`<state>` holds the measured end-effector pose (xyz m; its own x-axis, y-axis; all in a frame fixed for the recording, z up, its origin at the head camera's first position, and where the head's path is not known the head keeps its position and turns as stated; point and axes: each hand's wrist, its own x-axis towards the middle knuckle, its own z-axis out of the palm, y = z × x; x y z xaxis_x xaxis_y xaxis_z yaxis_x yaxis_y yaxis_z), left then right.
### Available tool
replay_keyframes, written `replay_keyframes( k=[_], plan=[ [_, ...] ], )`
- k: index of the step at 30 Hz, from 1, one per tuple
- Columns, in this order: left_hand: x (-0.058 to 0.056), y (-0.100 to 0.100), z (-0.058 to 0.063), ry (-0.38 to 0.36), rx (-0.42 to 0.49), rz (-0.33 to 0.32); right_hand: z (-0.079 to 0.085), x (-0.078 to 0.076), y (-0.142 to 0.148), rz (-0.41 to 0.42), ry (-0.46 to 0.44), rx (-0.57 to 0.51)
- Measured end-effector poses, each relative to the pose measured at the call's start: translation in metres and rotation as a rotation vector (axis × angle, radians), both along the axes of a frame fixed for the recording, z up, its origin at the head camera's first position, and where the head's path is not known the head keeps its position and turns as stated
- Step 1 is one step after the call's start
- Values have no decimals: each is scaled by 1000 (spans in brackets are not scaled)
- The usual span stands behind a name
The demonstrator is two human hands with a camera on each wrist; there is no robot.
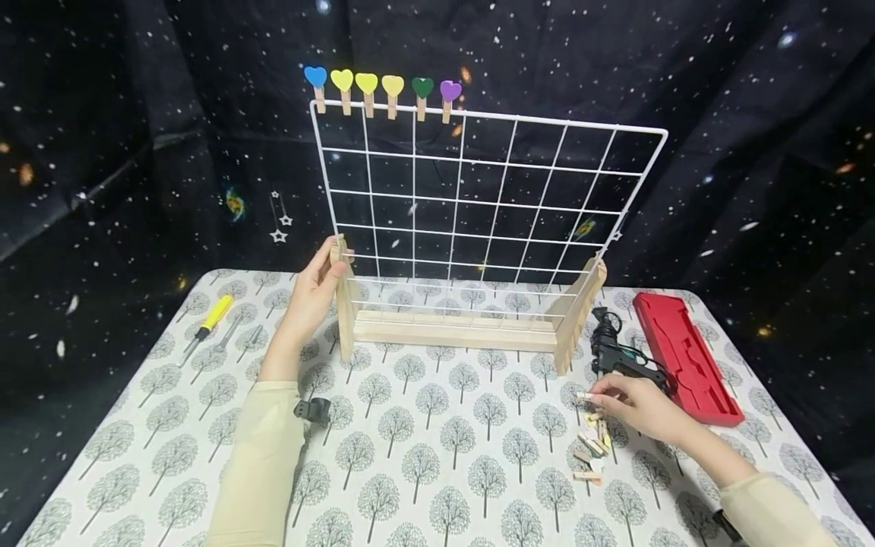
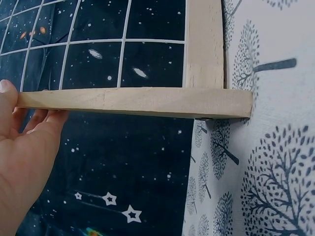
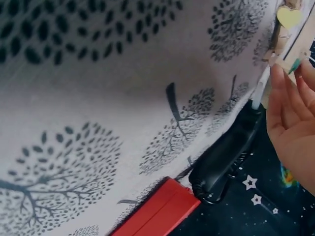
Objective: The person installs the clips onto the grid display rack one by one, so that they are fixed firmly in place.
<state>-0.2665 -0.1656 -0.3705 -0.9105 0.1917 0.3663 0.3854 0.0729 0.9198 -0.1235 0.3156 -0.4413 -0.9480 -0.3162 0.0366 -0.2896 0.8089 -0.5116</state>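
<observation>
My left hand (image 1: pixel 314 289) grips the upper end of the left wooden post (image 1: pixel 345 319) of a stand; in the left wrist view, the thumb and fingers lie on either side of the wood. A white wire grid (image 1: pixel 484 161) leans back in this stand. Along its top-left edge are several heart clothespins: blue (image 1: pixel 316 77), yellow (image 1: pixel 366 83), dark green (image 1: pixel 422 87) and purple (image 1: pixel 451 90). My right hand (image 1: pixel 639 406) pinches a small clothespin (image 1: pixel 585 396) above a loose pile of clothespins (image 1: pixel 593 444). A bit of green (image 3: pixel 295 65) shows at its fingertips in the right wrist view.
A black corded tool (image 1: pixel 625 361) lies behind my right hand, beside a red molded tray (image 1: pixel 683 357). At the left is a yellow-handled screwdriver (image 1: pixel 216 313), near thin metal tools (image 1: pixel 230 333). A dark starry cloth (image 1: pixel 752 152) hangs behind the tree-patterned tabletop (image 1: pixel 424 456).
</observation>
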Motion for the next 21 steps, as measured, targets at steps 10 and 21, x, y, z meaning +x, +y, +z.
replay_keyframes(
  k=[10,21],
  plan=[
    [0,-1,0,20,6,2,15,6,-11,-33,-32,-156],
    [1,0,0,33,10,-14,58,12,-42,166,182,-449]
  ],
)
